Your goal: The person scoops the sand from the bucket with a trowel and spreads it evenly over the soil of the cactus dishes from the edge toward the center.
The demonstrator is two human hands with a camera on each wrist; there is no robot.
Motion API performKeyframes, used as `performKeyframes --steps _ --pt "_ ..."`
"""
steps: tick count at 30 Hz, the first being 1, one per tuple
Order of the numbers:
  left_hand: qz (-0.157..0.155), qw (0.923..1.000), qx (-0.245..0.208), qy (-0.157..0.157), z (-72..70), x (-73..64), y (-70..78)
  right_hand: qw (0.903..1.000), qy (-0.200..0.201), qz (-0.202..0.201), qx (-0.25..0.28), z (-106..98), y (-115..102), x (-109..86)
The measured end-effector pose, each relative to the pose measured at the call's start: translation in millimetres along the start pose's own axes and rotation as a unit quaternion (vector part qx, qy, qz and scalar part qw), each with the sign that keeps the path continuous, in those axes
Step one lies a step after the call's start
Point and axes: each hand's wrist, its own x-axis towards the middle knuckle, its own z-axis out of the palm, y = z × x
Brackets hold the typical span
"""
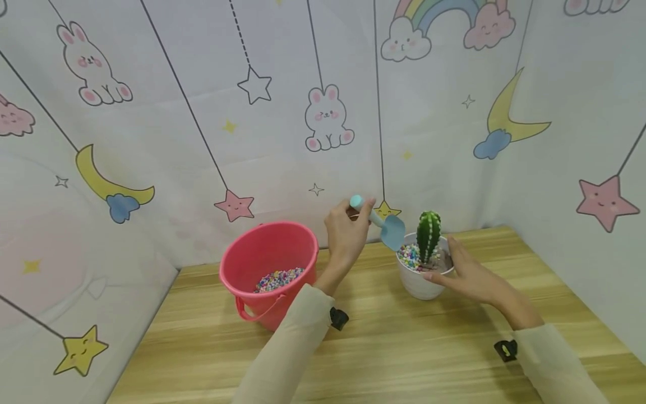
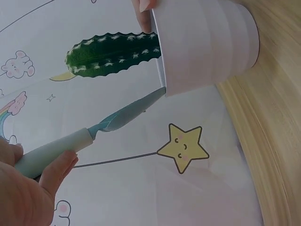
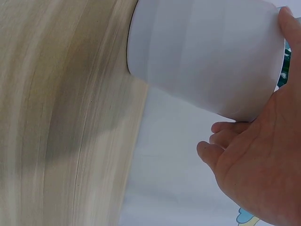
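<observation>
My left hand grips the handle of a small light-blue toy shovel. The blade slants down to the left rim of a white flowerpot. In the left wrist view, the tip of the shovel is right at that rim. A ribbed green cactus stands upright in the pot, with colourful beads on its left side and a bare brownish patch on its right. My right hand holds the pot's right side, thumb at the front rim and fingers around the back.
A pink bucket stands on the wooden table at the left, with many small coloured beads in its bottom. Behind the table hangs a white cloth printed with rabbits, stars and moons.
</observation>
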Motion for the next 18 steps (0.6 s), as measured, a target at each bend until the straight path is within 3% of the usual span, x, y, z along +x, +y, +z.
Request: performKeyframes --steps 9,13,18 --pt "0.023 0.9991 -0.035 -0.009 -13.3 1.5 7.7 0.9996 -0.009 0.015 -0.021 -6.1 -1.4 -3.7" --pt "0.035 0.9986 -0.040 -0.004 -27.1 3.5 16.3 0.9991 0.000 0.023 -0.036 -14.1 -4.6 -6.2" --pt "0.056 0.9978 -0.036 0.001 -51.4 8.6 25.4 0.9976 0.038 0.035 -0.046 -26.3 -18.6 -8.1"
